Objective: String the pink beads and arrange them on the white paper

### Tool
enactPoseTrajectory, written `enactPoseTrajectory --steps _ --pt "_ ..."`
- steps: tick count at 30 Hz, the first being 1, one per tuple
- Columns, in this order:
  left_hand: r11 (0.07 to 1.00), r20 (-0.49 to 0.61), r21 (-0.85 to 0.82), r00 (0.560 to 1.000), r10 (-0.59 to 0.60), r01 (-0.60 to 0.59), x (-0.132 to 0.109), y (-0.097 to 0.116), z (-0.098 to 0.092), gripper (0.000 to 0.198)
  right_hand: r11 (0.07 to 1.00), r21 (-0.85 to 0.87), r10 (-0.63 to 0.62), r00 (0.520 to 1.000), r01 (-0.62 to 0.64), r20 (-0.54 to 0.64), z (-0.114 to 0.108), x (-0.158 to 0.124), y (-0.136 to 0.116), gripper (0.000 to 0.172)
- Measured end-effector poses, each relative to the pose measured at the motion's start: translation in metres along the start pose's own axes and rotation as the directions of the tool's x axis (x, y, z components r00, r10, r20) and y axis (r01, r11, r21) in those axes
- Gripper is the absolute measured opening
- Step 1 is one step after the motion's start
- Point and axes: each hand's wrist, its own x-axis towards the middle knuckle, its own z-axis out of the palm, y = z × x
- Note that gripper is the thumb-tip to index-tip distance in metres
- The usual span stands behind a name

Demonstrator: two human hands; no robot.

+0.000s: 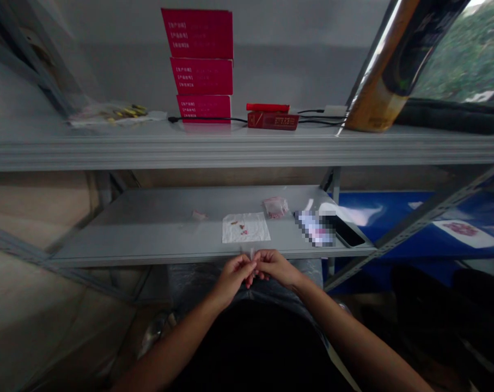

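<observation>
Left hand (232,279) and right hand (276,268) meet just in front of lower metal shelf (108,256). Fingertips (253,265) pinched nearly closed on small pale strip (251,253), apparently by both hands; fine pinch suits small item. White paper sheet (245,227), small plastic bag (276,207) lie on shelf, within reach.

Pinched at six o'clock between left hand (232,280) and right hand (277,268): a small pale strip (251,255), held just in front of a grey metal shelf (148,239). Laid out on that shelf: a white paper sheet (255,234) with red specks (243,231) at twelve o'clock, a clear plastic bag (276,207) at one o'clock, a black smartphone (348,231) at two o'clock. Stacked above, on the upper shelf: crimson cartons (201,65).
</observation>
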Motion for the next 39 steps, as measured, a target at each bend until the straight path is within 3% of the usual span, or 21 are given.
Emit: enactPoseTrajectory --steps 6,12,19,26,34,39 --pt "0.993 0.046 0.118 0.998 -0.037 0.032 0.005 -0.008 -0.014 0.044 0.996 -0.077 -0.032 0.985 0.046 0.171 0.007 0.0 0.003 0.029" --pt "0.989 0.054 0.148 0.998 0.01 -0.017 0.003 -0.01 -0.014 0.041 0.997 0.03 -0.072 0.988 0.068 0.135 0.006 -0.004 0.005 0.024" --pt "0.961 0.099 0.254 0.992 0.081 -0.104 -0.001 -0.009 -0.014 0.028 0.986 0.165 -0.026 0.997 0.013 0.079 0.007 -0.002 0.016 0.013" --pt "0.978 0.173 0.192 0.984 0.053 -0.087 0.003 -0.011 -0.02 0.035 0.977 0.214 -0.034 0.995 0.014 0.092 0.012 -0.002 0.012 0.01" --pt "0.992 0.122 0.121 0.992 0.01 -0.025 0.004 -0.016 -0.019 0.035 0.968 0.248 -0.048 0.996 0.029 0.071 0.015 -0.004 0.012 0.006" --pt "0.985 0.124 0.17 0.992 0.008 -0.029 0.003 -0.011 -0.015 0.033 0.979 0.204 -0.043 0.997 0.03 0.061 0.016 -0.002 0.012 0.01"
